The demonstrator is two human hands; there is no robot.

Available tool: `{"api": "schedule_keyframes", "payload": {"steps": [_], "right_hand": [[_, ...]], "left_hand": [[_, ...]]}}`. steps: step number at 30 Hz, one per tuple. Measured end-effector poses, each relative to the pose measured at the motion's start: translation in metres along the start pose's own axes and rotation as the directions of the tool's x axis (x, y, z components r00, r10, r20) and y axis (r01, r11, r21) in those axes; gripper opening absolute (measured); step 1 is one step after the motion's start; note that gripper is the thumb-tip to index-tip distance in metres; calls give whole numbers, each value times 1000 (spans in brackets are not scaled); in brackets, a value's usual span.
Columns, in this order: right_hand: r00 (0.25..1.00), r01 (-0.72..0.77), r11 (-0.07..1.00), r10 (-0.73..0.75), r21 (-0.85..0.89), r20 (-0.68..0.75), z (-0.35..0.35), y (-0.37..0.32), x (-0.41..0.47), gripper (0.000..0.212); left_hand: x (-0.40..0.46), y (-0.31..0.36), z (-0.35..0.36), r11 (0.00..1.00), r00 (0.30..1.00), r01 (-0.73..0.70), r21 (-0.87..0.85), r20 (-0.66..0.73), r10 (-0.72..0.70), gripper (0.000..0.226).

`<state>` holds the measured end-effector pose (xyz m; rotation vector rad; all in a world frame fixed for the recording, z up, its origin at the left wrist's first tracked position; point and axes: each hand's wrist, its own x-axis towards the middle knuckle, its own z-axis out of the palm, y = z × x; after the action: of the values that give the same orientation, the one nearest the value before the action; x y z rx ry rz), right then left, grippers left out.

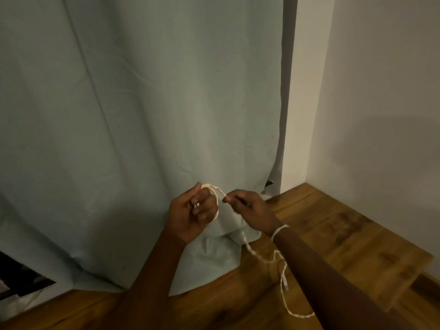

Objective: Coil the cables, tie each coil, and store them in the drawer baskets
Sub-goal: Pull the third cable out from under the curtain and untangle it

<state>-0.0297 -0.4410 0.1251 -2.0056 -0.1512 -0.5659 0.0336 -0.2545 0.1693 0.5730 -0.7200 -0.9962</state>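
White cable [273, 257] loops around closed left hand [194, 214], pinched by right hand [250, 209], tail trailing down-right.

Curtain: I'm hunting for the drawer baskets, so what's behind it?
The curtain hides whatever is behind it. At its right edge only a dark gap and white wall show. No baskets are visible.

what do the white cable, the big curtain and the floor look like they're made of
White cable: looks braided or fabric-sleeved, since its surface is ribbed and matte, though blur leaves that open. Curtain: soft woven cloth, pale green-grey, with creases and folds pooling at the bottom. Floor: wood or wood-look laminate, with brown grain, plank seams and a slight sheen.
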Motion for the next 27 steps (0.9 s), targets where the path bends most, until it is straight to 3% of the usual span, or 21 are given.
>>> {"api": "schedule_keyframes", "payload": {"steps": [4, 6, 7, 9, 11, 13, 14, 17, 19, 21, 22, 24, 27], "right_hand": [[963, -181, 977, 154, 109, 220, 41, 2, -13, 19], [864, -397, 904, 311, 156, 395, 50, 5, -24, 13], [801, -487, 857, 361, 168, 479, 50, 5, -28, 22], [766, -470, 879, 361, 79, 532, 41, 8, -29, 29], [850, -286, 958, 269, -32, 453, 24, 6, -20, 19], [933, -109, 986, 146, -130, 328, 4, -3, -8, 13], [954, -33, 988, 77, -152, 290, -5, -9, -1, 12], [964, 134, 977, -90, -168, 250, -26, -28, 15, 11], [988, 109, 989, -97, -97, 121, -32, -34, 21, 12], [998, 70, 997, -70, 20, 2, -32, -33, 22, 11], [999, 49, 994, -48, 93, -12, -28, -31, 20, 9], [1000, 8, 978, -9, 209, 6, -15, -25, 15, 6], [990, -62, 981, 38, 182, 134, 14, -9, 0, 16]], "left_hand": [[20, 8, 14, 982, 978, -172, 83, -103, 180, 43], [24, 16, 8, 906, 960, -185, 380, -130, 250, 44], [24, 17, 1, 764, 936, -163, 624, -147, 321, 43], [20, 17, -17, 301, 889, -46, 953, -98, 447, 42], [14, 15, -34, -25, 900, 44, 999, -29, 435, 44], [6, 10, -41, -213, 933, 126, 969, -42, 358, 46], [2, 7, -41, -185, 946, 169, 968, -106, 306, 46], [-2, -2, -26, 165, 954, 275, 947, -290, 74, 40], [-2, -3, -17, 510, 955, 267, 818, -297, -24, 44], [-3, -3, -12, 877, 970, 185, 444, -228, -89, 49], [-3, -1, -8, 960, 979, 154, 234, -170, -116, 51], [1, 2, 1, 998, 996, 62, -15, -56, -63, 50], [14, 11, 18, 988, 990, -140, -63, -35, 138, 47]]}}
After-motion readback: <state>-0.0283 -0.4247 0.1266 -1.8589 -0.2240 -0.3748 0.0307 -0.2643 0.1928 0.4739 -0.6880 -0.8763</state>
